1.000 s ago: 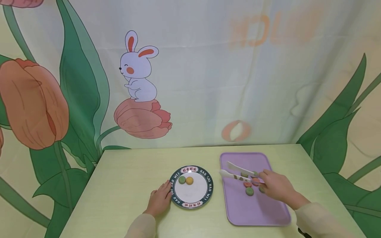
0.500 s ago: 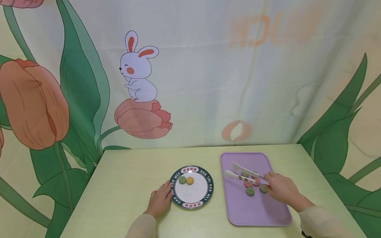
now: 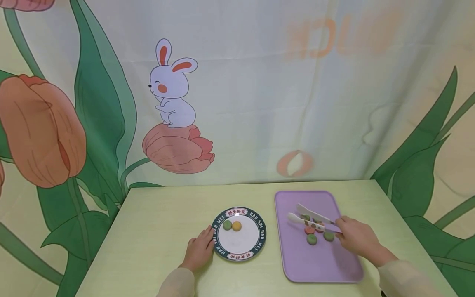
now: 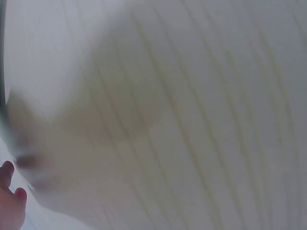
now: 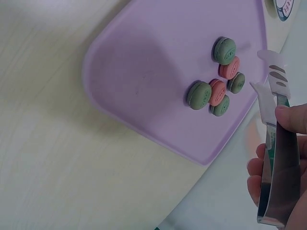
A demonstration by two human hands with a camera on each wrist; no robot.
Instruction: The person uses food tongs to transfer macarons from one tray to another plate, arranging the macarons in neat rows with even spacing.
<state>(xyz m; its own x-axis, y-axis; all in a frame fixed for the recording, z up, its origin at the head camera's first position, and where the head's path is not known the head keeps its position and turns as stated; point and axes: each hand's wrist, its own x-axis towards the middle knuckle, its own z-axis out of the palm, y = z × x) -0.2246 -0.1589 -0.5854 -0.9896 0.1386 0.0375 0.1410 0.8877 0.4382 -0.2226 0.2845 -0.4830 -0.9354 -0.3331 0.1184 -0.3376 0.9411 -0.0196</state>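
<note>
Silver metal tongs with white tips [image 5: 284, 179], gripped in the right hand [image 3: 357, 236], gape over round green and pink macarons [image 3: 311, 239] on the lilac rectangular tray [image 3: 315, 264], tip contact unclear; best squeezed lightly, left hand [image 3: 198, 249] loosely spread against the dark-rimmed white plate [image 3: 237, 244].

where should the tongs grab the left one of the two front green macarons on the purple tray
I'd pinch the green macaron by its rounded left and right edges, bringing the tongs down from above, on the person's side. It appears to lie flat, with bare purple tray in front and to either side, while a pink macaron sits close behind.
</note>
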